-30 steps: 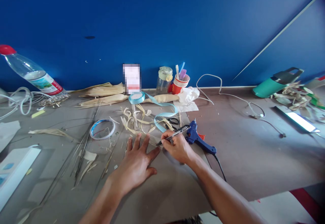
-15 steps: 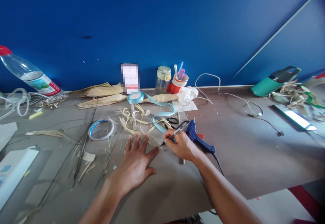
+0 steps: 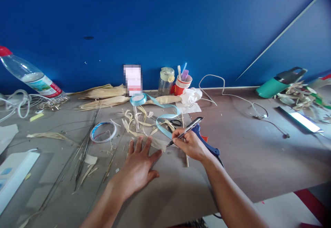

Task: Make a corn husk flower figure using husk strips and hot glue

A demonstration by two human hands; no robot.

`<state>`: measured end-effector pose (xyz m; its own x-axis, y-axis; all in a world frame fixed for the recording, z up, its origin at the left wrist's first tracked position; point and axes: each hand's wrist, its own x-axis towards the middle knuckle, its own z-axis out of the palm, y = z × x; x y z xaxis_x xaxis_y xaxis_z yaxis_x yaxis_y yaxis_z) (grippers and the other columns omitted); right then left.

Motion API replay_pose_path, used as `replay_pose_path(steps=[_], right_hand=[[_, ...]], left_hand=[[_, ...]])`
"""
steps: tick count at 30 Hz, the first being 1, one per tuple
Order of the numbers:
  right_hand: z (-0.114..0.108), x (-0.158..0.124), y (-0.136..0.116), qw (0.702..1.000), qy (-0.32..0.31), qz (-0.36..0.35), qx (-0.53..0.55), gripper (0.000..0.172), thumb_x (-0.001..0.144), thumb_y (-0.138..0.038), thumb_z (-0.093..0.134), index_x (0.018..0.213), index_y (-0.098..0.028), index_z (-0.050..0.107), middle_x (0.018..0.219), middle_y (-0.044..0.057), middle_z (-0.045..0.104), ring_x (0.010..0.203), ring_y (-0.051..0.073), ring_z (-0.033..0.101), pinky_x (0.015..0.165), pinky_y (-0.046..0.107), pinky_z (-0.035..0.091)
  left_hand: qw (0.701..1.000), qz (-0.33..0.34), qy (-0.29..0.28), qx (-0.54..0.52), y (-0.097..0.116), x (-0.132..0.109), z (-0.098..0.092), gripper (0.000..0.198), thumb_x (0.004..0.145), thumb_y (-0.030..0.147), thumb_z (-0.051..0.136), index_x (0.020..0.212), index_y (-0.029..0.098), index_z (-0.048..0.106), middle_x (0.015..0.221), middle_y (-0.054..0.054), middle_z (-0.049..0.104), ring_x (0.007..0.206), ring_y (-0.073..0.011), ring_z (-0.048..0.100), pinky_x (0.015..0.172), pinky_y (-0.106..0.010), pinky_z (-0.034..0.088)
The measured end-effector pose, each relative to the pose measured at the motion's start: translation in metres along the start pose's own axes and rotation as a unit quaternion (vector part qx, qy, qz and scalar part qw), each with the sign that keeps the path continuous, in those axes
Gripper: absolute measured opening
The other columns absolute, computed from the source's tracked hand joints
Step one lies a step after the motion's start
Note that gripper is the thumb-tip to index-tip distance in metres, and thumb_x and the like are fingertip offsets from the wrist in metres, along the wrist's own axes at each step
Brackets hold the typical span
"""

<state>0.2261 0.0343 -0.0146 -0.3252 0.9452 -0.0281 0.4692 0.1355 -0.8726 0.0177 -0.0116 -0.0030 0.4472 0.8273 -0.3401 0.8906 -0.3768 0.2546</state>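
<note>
My left hand [image 3: 138, 164] lies flat with fingers spread, its fingertips pressing on a pale strip of corn husk [image 3: 158, 143] on the table. Between the fingers of my right hand [image 3: 190, 145] is a pen [image 3: 188, 129], its tip at the right end of the strip. A blue glue gun [image 3: 207, 141] lies behind my right hand, which partly hides it. Light blue ribbon [image 3: 165, 117] trails from its roll [image 3: 138, 99] toward the pen. Thin husk scraps [image 3: 141, 122] are scattered beyond my left hand.
Left of my hands lie a roll of tape [image 3: 103, 132] and several dark wires [image 3: 84, 152]. Whole husks [image 3: 103, 97], a lidded jar [image 3: 166, 80] and red paper cups [image 3: 182, 85] line the blue wall. A phone [image 3: 301, 119] and green bottle [image 3: 276, 83] are at the right.
My right hand has shifted a little to the right with the pen, whose tip has moved from beside my left index finger to the strip's right end. My left hand stays put.
</note>
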Motion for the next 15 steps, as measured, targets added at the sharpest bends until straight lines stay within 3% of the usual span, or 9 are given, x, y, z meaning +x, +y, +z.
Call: replay_pose_path(steps=[4, 15], right_hand=[[0.008, 0.002, 0.001, 0.999, 0.035, -0.012, 0.029, 0.011, 0.079, -0.022, 0.049, 0.078, -0.016, 0.059, 0.064, -0.002, 0.051, 0.057, 0.01, 0.043, 0.052, 0.02, 0.033], [0.032, 0.008, 0.003, 0.999, 0.013, -0.039, 0.018, 0.01, 0.077, -0.018, 0.049, 0.078, -0.017, 0.059, 0.07, 0.0, 0.056, 0.067, 0.013, 0.05, 0.061, 0.023, 0.039]], left_hand=[[1.0, 0.0, 0.0, -0.001, 0.0, 0.0, 0.001, 0.063, 0.073, 0.037, 0.066, 0.132, 0.038, 0.044, 0.152, -0.009, 0.017, 0.136, -0.0439, 0.007, 0.103, -0.066, 0.007], [1.0, 0.008, 0.01, 0.011, -0.003, 0.002, 0.008, 0.068, 0.07, 0.038, 0.067, 0.132, 0.042, 0.04, 0.152, -0.008, 0.016, 0.135, -0.0453, 0.008, 0.103, -0.066, 0.01]])
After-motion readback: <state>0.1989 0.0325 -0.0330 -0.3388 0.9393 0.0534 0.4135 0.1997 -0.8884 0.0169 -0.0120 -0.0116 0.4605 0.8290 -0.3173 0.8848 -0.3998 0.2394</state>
